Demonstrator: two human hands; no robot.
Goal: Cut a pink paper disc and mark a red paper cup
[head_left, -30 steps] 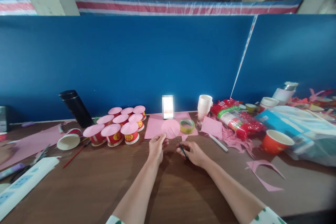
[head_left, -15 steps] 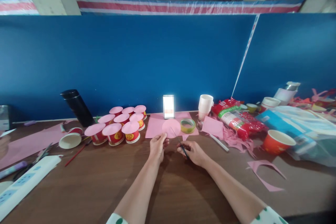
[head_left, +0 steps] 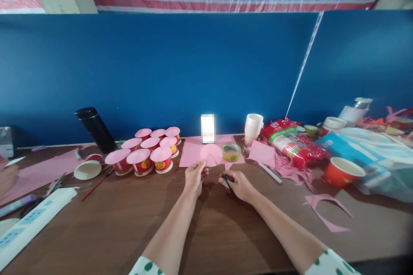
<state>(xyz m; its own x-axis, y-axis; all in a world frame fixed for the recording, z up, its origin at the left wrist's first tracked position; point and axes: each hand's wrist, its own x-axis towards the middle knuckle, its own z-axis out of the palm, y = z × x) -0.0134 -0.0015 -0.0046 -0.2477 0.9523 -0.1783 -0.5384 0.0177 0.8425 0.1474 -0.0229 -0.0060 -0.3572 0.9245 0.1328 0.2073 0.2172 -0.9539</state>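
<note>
Head view: pinches disc (head_left: 211, 154) at its 7 o'clock edge with left grip (head_left: 194, 176), fingers closed on the paper, over the surface (head_left: 129, 215) and in front of a pink sheet (head_left: 189, 157). Clamps scissors (head_left: 222, 174) in right grip (head_left: 237, 182), blades angled up to the disc's 5 o'clock rim. Sits near tape (head_left: 231, 152) at 3 o'clock and lidded cups (head_left: 142, 161) at 9 o'clock. Shows next to nothing changed over the last second: same pinch, same blade angle, both grips only slightly farther out. Suggests slow, careful trimming, barely advanced.
</note>
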